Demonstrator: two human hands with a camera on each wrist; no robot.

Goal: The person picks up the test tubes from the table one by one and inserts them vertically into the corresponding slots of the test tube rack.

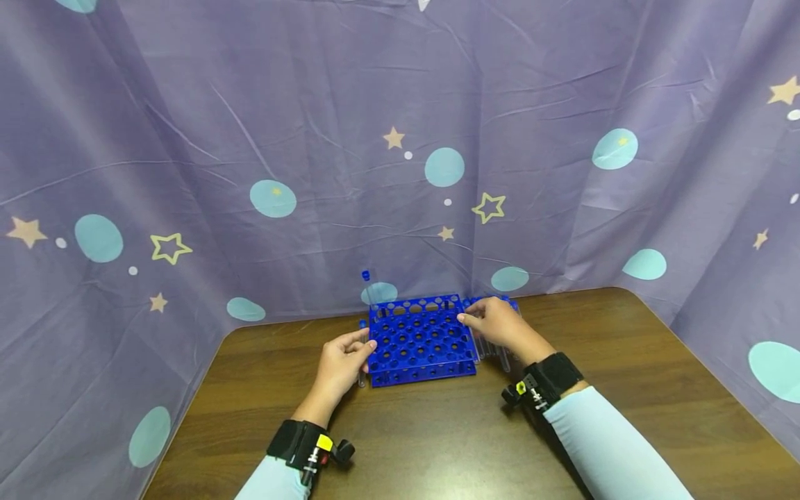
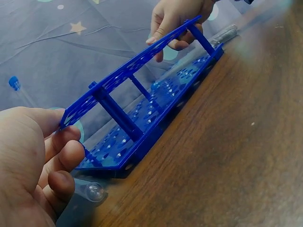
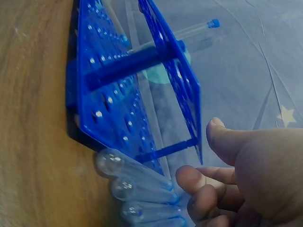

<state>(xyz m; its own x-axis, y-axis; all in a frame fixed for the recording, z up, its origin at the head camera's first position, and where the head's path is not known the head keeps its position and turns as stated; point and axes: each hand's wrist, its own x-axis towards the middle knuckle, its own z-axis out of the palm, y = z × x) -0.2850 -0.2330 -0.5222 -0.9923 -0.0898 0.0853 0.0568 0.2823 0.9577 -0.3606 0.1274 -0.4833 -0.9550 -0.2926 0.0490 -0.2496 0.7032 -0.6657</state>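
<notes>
A blue test tube rack (image 1: pixel 421 340) with a perforated top plate sits on the table. My left hand (image 1: pixel 340 362) pinches the left edge of that top plate, thumb above and fingers below. At the opposite end is my right hand (image 1: pixel 496 323); in the right wrist view its thumb (image 3: pixel 227 139) stands slightly apart from the plate's edge, with the fingers loosely bent below. A blue-capped test tube (image 1: pixel 367 278) rises at the rack's back left corner. Another tube (image 1: pixel 362 380) lies beside my left hand, partly hidden. Several clear tubes (image 3: pixel 123 189) lie by the rack's right end.
The brown wooden table (image 1: pixel 425 444) extends in front of the rack and to both sides. A purple curtain (image 1: pixel 350 173) with stars and blue spots hangs close behind the table's back edge.
</notes>
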